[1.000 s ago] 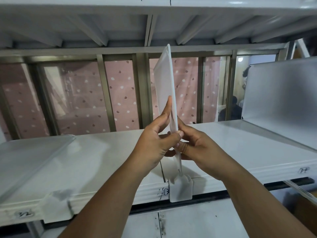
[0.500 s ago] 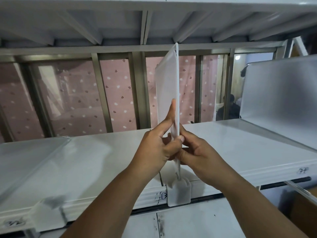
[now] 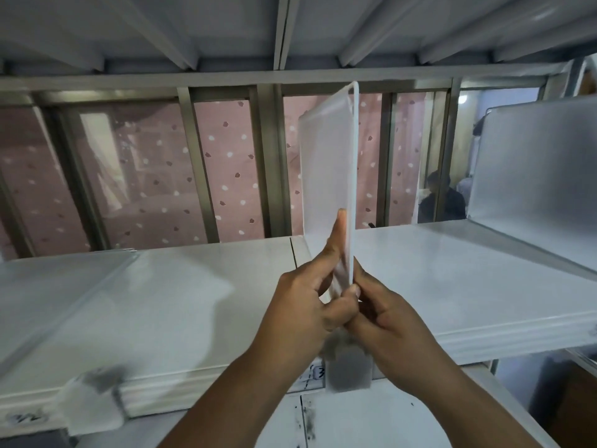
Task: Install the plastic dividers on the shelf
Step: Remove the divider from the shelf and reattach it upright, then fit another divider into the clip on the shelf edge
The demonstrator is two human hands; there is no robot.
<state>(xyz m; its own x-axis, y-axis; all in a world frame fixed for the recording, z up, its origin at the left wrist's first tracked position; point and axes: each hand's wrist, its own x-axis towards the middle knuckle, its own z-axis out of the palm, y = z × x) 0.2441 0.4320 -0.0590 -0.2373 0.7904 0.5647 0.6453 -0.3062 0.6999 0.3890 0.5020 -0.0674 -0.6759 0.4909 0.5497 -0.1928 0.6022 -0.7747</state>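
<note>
Head view: a person is standing a translucent plastic divider (image 3: 326, 176) upright, edge-on, over the seam in the middle of a white metal shelf (image 3: 168, 305). The left hand (image 3: 310, 305) and right hand (image 3: 391, 321) are pressing together, pinching the divider's lower front edge from both sides, the left forefinger lying up along the sheet. Its clip foot (image 3: 347, 371) is sitting at the shelf's front lip. Another divider (image 3: 536, 176) is already standing on the right. The sheet looks thin, light and somewhat bendy, so gripping low near the foot is probably steadiest.
</note>
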